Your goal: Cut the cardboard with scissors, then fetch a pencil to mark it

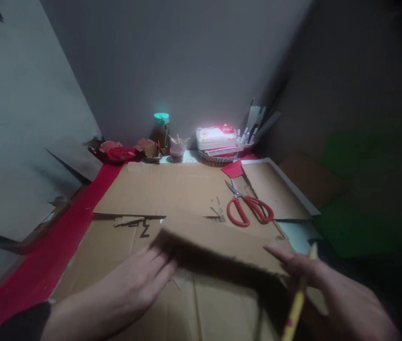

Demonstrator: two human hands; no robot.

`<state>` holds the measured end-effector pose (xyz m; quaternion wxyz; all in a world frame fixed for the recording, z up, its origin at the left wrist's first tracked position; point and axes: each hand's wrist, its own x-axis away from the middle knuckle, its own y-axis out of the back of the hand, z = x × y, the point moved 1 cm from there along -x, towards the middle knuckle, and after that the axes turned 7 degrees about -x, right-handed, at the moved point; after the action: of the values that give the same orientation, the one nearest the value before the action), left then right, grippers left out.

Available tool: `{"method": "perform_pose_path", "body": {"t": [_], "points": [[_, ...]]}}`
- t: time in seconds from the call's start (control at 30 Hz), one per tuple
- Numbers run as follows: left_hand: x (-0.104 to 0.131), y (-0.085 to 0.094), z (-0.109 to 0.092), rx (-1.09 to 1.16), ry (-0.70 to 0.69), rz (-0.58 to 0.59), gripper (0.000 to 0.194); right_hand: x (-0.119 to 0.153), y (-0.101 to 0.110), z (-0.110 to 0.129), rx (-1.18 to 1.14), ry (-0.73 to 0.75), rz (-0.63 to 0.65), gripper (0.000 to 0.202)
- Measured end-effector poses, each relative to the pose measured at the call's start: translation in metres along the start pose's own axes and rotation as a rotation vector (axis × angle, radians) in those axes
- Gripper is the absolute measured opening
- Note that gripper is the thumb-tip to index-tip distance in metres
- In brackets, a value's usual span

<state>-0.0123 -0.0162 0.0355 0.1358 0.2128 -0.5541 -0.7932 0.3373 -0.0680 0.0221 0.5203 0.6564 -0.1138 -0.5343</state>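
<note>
I see my left hand [140, 279] flat on a long brown cardboard strip [222, 246], touching its left end. My right hand [314, 279] touches the strip's right end and holds a yellow pencil [297, 303]. The strip is blurry. Under it lie big flat brown cardboard sheets [165, 189]. Red-handled scissors [248, 208] lie on the sheets, just behind the strip.

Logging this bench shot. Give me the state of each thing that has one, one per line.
Cardboard strip: lifted at its near edge, blurred.
Left hand: flat, at the strip's left end.
Right hand: at the strip's right end, gripping a pencil.
Scissors: lying flat, blades nearly closed.
Bottle: upright, capped.
</note>
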Motion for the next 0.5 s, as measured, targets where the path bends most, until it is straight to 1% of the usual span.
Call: {"method": "perform_pose_path", "body": {"t": [0.07, 0.1, 0.17, 0.27, 0.3, 0.37, 0.4, 0.5], "points": [[0.004, -0.001, -0.002, 0.046, 0.008, 0.042, 0.055, -0.007, -0.008, 0.013, 0.018, 0.084, 0.013, 0.036], [0.007, -0.002, -0.004, 0.076, 0.023, 0.064, 0.053, -0.008, -0.011, 0.018, 0.026, 0.12, 0.013, 0.037], [0.014, -0.008, -0.008, 0.133, 0.086, 0.094, 0.042, -0.007, -0.014, 0.023, 0.031, 0.168, 0.011, 0.04], [0.018, -0.016, -0.014, 0.155, 0.168, 0.094, 0.023, -0.001, -0.016, 0.024, 0.023, 0.189, 0.072, 0.041], [0.015, -0.017, -0.016, 0.149, 0.164, 0.09, 0.019, 0.002, -0.017, 0.023, 0.029, 0.184, 0.092, 0.042], [0.007, -0.017, -0.019, 0.127, 0.094, 0.086, 0.015, 0.005, -0.017, 0.023, 0.049, 0.173, 0.097, 0.042], [0.002, -0.016, -0.02, 0.113, 0.05, 0.082, 0.017, 0.006, -0.017, 0.023, 0.054, 0.175, 0.099, 0.042], [-0.009, -0.012, -0.022, 0.002, -0.048, 0.056, 0.034, 0.003, -0.015, 0.026, 0.063, 0.187, 0.111, 0.042]]}}
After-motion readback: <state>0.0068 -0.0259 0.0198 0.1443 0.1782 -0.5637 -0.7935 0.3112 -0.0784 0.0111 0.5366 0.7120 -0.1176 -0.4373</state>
